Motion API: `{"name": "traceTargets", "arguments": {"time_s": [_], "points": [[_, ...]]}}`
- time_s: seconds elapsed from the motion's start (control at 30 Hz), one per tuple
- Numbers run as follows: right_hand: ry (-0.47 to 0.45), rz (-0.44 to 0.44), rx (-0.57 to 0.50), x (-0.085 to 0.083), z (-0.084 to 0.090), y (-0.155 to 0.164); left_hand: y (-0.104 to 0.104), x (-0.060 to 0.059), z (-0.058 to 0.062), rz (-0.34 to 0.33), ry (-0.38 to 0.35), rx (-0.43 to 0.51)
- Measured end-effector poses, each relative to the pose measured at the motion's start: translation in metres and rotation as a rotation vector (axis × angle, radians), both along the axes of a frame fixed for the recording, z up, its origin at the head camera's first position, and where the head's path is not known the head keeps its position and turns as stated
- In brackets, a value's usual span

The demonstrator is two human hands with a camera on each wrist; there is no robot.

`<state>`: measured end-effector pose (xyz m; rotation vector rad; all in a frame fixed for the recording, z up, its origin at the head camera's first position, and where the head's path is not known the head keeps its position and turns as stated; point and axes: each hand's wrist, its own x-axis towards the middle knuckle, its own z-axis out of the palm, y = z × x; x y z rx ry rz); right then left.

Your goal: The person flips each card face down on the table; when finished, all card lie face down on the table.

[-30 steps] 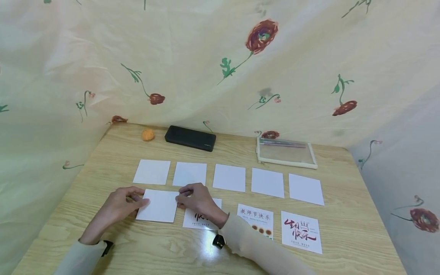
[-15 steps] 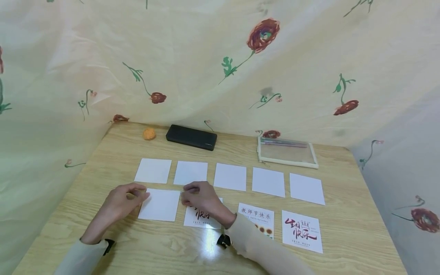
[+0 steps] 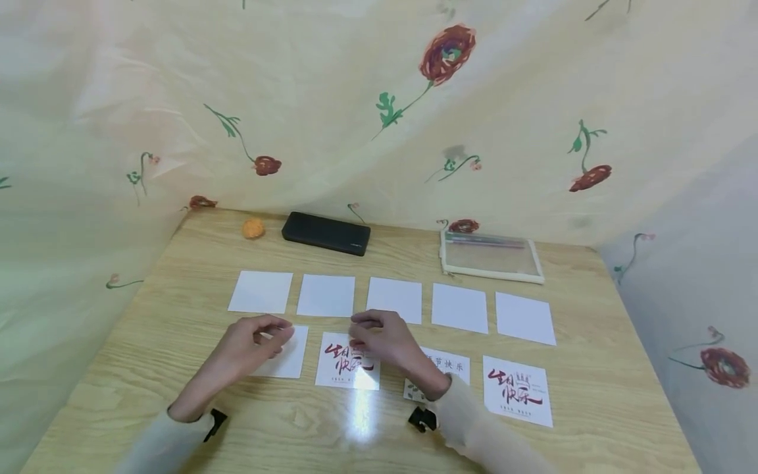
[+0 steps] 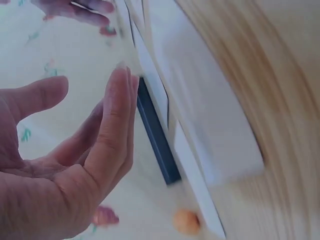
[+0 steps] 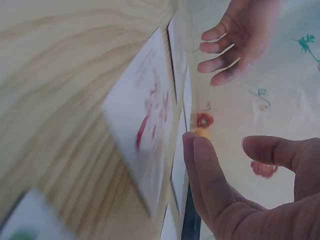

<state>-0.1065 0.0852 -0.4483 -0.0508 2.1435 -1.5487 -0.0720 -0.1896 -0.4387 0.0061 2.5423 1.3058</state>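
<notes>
Cards lay in two rows on the table (image 3: 177, 421). A blank card (image 3: 290, 343) sat at the near row's left end, partly under the left hand (image 3: 251, 345), whose relaxed fingers hovered over it, grasping nothing. Just beside it lay a red-lettered card (image 3: 343, 362), its right edge under the right hand (image 3: 385, 339), likewise loose and empty. Five blank cards (image 3: 393, 299) formed the far row. Behind them were a black case (image 3: 326, 233), an orange ball (image 3: 253, 228) and a clear pouch (image 3: 491, 258).
</notes>
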Motion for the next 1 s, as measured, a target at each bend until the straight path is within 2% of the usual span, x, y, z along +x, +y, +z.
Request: {"name": "traceTargets", "arguments": {"time_s": [0.17,0.33,0.43,0.67,1.0], "points": [[0.013,-0.030,0.041,0.005,-0.001,0.019,0.017,0.002,-0.005,-0.047,-0.006,0.084],[0.031,-0.082,0.084,0.012,-0.003,0.033,0.029,0.003,-0.010,-0.083,0.013,0.110],[0.030,-0.111,0.080,0.015,-0.004,0.038,0.035,0.006,-0.012,-0.074,0.001,0.099],[0.010,-0.140,0.043,0.019,-0.009,0.045,0.045,0.013,-0.014,-0.035,-0.034,0.008],[-0.009,-0.165,-0.042,0.028,-0.006,0.048,0.052,0.020,-0.012,0.001,-0.062,0.054]]}}
